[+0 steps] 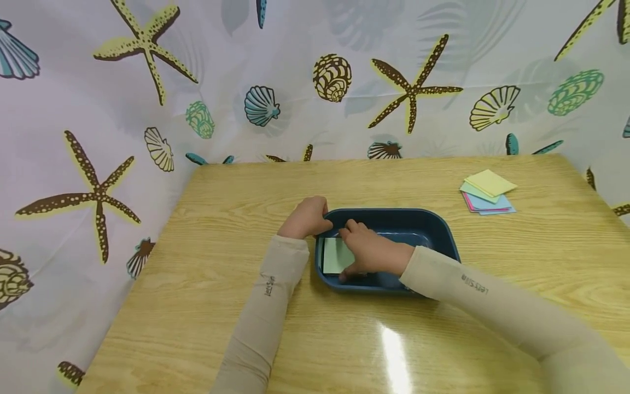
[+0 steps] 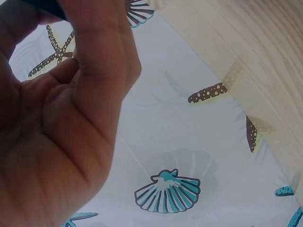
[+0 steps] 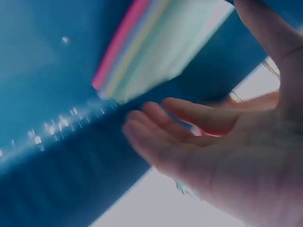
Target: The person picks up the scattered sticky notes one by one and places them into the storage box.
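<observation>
A dark blue tray [image 1: 413, 238] sits on the wooden table. My left hand [image 1: 306, 217] holds its far left corner, fingers and thumb curled over the rim; the left wrist view catches a bit of blue tray [image 2: 47, 7] in the curled left hand [image 2: 71, 113]. Over the tray's left end is my right hand [image 1: 376, 250], fingers and thumb spread above a stack of sticky notes [image 1: 336, 256]. The right wrist view shows this stack [image 3: 156, 52] as pink, purple, yellow and pale green layers, with the right hand's fingertips [image 3: 137, 120] just apart from it.
A second loose stack of sticky notes [image 1: 487, 191], yellow, green, pink and blue, lies on the table to the right behind the tray. A seashell-and-starfish cloth [image 1: 295, 65] hangs behind and beside the wooden table [image 1: 221, 219].
</observation>
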Action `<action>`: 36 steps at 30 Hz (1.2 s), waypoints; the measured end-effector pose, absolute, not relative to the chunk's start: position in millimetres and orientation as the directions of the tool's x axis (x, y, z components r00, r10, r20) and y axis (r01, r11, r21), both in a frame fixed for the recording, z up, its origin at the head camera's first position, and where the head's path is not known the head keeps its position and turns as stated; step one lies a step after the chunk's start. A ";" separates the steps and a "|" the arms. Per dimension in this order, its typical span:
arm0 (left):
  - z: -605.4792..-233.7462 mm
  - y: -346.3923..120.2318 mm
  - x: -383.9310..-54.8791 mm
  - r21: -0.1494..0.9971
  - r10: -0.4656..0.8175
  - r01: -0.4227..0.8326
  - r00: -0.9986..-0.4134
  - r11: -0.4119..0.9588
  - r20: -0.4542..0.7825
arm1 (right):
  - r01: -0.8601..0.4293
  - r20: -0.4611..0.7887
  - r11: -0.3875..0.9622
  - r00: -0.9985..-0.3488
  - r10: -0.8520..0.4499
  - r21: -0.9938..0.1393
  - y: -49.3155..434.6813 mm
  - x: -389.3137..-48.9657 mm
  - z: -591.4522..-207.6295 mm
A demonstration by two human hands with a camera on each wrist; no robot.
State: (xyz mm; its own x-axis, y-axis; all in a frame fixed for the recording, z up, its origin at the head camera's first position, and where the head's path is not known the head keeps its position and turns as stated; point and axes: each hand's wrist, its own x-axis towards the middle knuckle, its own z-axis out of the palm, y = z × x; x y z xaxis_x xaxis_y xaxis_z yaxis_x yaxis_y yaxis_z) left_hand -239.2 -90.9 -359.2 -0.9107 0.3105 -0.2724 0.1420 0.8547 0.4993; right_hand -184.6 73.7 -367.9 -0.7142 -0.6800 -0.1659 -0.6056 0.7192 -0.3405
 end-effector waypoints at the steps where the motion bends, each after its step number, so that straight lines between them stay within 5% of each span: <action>1: -359.5 -91.1 -239.1 0.497 0.311 0.143 -0.911 0.856 -0.272 | -0.601 -0.135 0.704 -0.717 -0.684 -0.378 77.3 -183.0 -364.4; 6: -359.5 -92.9 -239.1 0.480 0.310 0.164 -0.920 0.862 -0.241 | -0.608 0.070 0.589 -0.726 -0.685 -0.533 101.9 -182.1 -340.8; 14: -359.4 -94.4 -237.8 0.488 0.294 0.147 -0.925 0.860 -0.240 | -0.555 0.296 0.624 -0.828 -0.477 -0.549 175.0 -229.9 -337.9; 22: -362.0 -92.3 -237.1 0.494 0.296 0.138 -0.920 0.858 -0.256 | -0.189 0.024 0.835 -0.978 -0.206 -0.518 290.1 -285.4 -358.9; 30: -361.0 -92.8 -235.5 0.513 0.304 0.144 -0.921 0.846 -0.243 | -0.019 -0.252 0.938 -0.961 -0.112 -0.345 361.3 -310.0 -385.5; 36: -360.7 -94.2 -236.0 0.526 0.320 0.157 -0.918 0.836 -0.235 | -0.008 -0.305 0.949 -0.946 -0.109 -0.315 370.6 -313.4 -395.0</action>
